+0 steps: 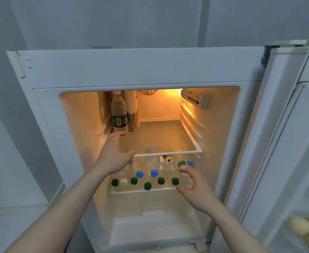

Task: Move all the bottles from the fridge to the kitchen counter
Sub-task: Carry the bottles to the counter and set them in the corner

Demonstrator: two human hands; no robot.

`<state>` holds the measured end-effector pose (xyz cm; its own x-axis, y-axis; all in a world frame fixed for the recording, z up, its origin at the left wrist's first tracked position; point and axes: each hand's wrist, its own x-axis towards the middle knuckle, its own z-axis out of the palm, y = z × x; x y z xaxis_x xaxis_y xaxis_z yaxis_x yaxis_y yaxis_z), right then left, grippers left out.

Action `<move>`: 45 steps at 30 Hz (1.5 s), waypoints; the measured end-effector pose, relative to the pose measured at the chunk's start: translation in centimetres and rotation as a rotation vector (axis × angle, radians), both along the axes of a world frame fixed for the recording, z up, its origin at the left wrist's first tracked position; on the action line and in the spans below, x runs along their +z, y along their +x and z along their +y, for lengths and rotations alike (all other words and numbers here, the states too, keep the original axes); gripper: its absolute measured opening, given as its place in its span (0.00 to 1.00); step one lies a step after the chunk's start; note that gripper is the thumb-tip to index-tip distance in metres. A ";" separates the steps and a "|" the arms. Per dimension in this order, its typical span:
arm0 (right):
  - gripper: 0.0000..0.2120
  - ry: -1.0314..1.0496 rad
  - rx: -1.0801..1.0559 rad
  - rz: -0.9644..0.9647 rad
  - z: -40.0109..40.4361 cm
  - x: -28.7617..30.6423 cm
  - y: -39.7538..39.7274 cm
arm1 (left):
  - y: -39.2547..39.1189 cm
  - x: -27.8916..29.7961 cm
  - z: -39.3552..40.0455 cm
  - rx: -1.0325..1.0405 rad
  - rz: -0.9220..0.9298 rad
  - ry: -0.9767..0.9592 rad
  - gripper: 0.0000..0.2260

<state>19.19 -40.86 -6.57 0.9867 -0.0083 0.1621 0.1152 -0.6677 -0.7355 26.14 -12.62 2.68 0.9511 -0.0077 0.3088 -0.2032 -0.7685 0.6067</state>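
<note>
Both hands, left [113, 154] and right [192, 187], spread empty before lying bottles [161, 179], upright bottle's [119, 112] dark label unreadable

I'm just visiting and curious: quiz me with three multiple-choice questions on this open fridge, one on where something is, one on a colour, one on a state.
1. Where does the tall bottle with the dark label stand?
A. upper shelf, back left
B. door rack
C. bottom drawer

2. Which cap colour is most common among the bottles on the lower shelf?
A. red
B. green
C. yellow

3. What is the left hand doing?
A. gripping a bottle
B. closing the door
C. open, holding nothing

Answers: 1 A, it stands upright in that corner. 2 B, green caps outnumber blue and white ones. 3 C, its fingers are spread with nothing between them.
</note>
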 end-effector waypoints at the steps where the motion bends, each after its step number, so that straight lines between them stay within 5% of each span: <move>1: 0.25 -0.011 -0.025 0.005 -0.1 -0.4 0.4 | 0.9 -0.1 0.0 0.004 0.002 -0.016 0.35; 8: 0.34 0.000 -0.157 0.181 -0.8 -2.8 4.0 | 6.2 0.6 -0.8 0.172 -0.066 -0.208 0.41; 16: 0.36 -0.027 -0.243 0.168 0.1 -3.3 8.5 | 12.1 2.5 -1.4 0.329 -0.078 -0.320 0.50; 31: 0.34 -0.040 -0.338 0.257 0.6 -3.4 12.8 | 17.2 4.0 0.2 0.354 -0.053 -0.368 0.39; 35: 0.25 0.142 -0.362 0.247 0.8 -3.6 13.3 | 16.4 4.1 -0.3 0.334 -0.094 -0.398 0.36; 39: 0.13 0.590 -0.547 0.240 0.8 -3.2 12.6 | 13.6 3.2 -1.0 0.307 -0.183 -0.440 0.32; 45: 0.12 1.038 -0.653 0.159 1.6 -3.0 9.3 | 7.8 2.0 -1.9 0.217 -0.250 -0.503 0.35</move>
<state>28.49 -39.22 -9.58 0.7576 -0.5595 -0.3363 -0.1591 0.3414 -0.9264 33.89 -14.54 4.65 0.8127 0.3840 0.4383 -0.2569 -0.4390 0.8610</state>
